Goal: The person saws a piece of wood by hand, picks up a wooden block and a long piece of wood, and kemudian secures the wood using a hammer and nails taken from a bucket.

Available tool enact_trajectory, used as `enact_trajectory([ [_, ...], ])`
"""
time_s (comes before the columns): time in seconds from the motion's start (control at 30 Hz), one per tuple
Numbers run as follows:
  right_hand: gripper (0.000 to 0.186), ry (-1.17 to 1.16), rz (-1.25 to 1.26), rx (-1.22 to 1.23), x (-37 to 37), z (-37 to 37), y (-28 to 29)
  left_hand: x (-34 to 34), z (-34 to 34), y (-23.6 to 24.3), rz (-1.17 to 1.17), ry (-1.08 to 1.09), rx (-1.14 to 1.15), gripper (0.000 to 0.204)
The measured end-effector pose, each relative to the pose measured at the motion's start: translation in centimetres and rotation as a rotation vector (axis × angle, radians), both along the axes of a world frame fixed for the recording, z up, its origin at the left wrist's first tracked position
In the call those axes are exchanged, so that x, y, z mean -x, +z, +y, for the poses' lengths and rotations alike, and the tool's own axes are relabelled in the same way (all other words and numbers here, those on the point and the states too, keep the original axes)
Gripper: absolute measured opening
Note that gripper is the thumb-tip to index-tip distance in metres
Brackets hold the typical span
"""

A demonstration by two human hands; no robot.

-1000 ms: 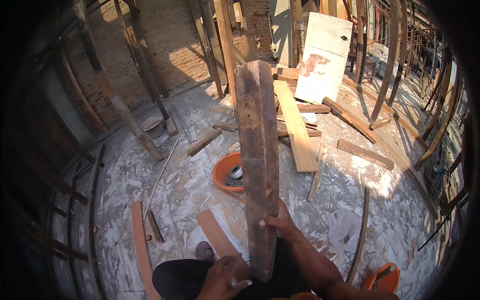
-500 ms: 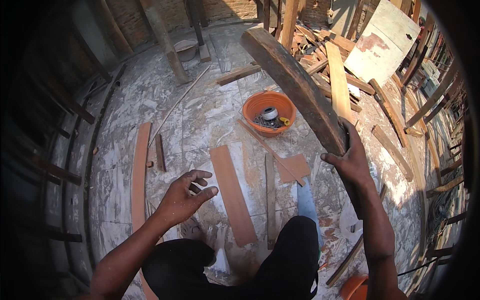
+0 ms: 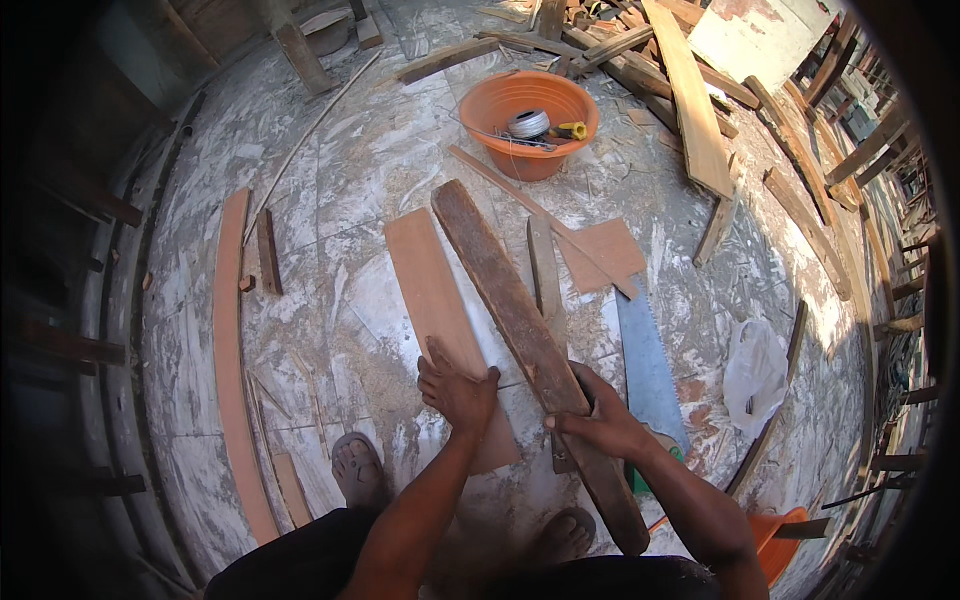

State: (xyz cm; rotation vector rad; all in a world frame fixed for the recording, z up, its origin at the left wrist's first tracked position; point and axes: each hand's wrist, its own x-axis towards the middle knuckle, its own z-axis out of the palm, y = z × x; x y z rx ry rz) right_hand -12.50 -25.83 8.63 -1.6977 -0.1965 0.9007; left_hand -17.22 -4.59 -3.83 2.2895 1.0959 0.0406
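Observation:
A long dark weathered plank (image 3: 505, 290) lies slanted on the floor from the upper middle down to my feet. My right hand (image 3: 597, 420) grips it near its lower end. My left hand (image 3: 457, 388) presses flat on a thin reddish plywood strip (image 3: 430, 290) lying just left of the plank. A hand saw with a grey blade (image 3: 645, 360) rests on the floor to the right of the plank, its green handle partly hidden under my right forearm. A narrow wooden slat (image 3: 545, 275) lies between plank and saw.
An orange basin (image 3: 527, 122) holding a wire spool and a yellow tool stands beyond the plank. A square plywood piece (image 3: 602, 252) lies right of it. Stacked timber (image 3: 700, 100) fills the upper right. A long reddish strip (image 3: 232, 360) lies left. My sandalled foot (image 3: 357, 468) is below.
The dark plank went from upright in my right hand to lying on the floor. My left hand came down from the air onto the plywood strip. My view tilted down.

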Motion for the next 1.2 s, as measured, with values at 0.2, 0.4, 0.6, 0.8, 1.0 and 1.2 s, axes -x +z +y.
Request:
enact_trajectory([
  [0.2,0.087,-0.156,0.103,-0.147,3.5,3.1,-2.3,1.2,5.3,1.8,-0.48,0.126,0.539,0.105],
  [0.4,0.06,-0.177,0.298,-0.235,2.7,7.8,-8.4,5.2,9.7,4.6,-0.658,0.163,1.17,0.083],
  [0.6,0.056,-0.27,0.11,-0.322,3.0,12.3,-12.2,7.1,8.1,5.7,-0.672,0.01,0.585,0.089],
  [0.8,0.062,-0.273,-0.154,0.007,1.3,13.2,-14.4,7.0,7.2,5.4,-0.499,-0.009,0.379,0.095],
  [1.0,0.059,-0.225,-0.576,0.213,2.0,12.6,-14.2,7.6,6.8,4.3,-0.407,-0.08,0.22,0.098],
  [1.2,0.052,-0.316,-0.459,0.039,6.1,9.1,-11.8,6.2,3.5,4.1,-0.36,-0.185,0.1,0.102],
])
